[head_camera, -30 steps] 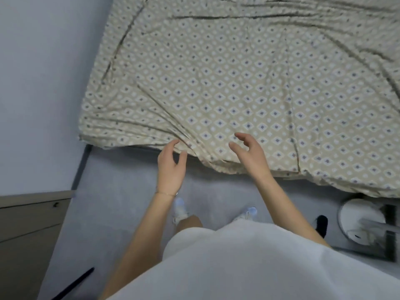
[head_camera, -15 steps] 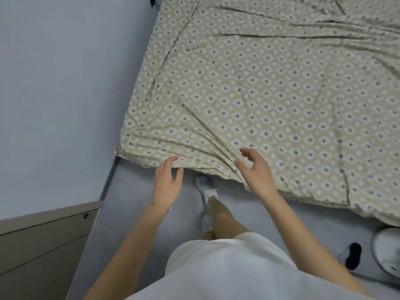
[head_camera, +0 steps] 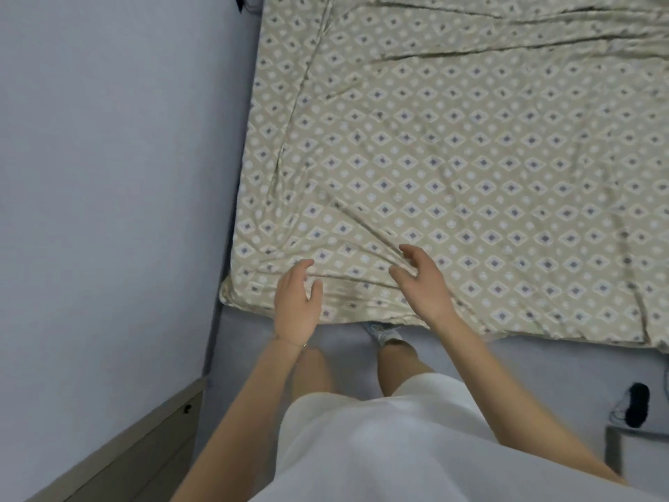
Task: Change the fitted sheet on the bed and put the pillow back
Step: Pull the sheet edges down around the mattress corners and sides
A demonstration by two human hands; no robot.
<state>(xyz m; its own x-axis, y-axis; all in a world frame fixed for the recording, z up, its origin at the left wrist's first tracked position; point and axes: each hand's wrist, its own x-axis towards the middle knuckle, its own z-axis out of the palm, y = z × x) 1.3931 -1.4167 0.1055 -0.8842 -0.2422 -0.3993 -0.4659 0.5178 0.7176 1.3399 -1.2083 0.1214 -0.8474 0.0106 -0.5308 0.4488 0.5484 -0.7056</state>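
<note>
Sheet [head_camera: 434, 157] corner now under both hands | left hand [head_camera: 297, 304] fingers loose, empty | right hand [head_camera: 423, 282] fingers spread, empty

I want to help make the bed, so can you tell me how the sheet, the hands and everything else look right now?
fitted sheet: spread over the bed, wrinkled, creases bunched near the near left corner
left hand: open, fingers relaxed above the sheet's near edge, holding nothing
right hand: open, fingers loosely curved over the creases, gripping nothing
cabinet: closed
</note>
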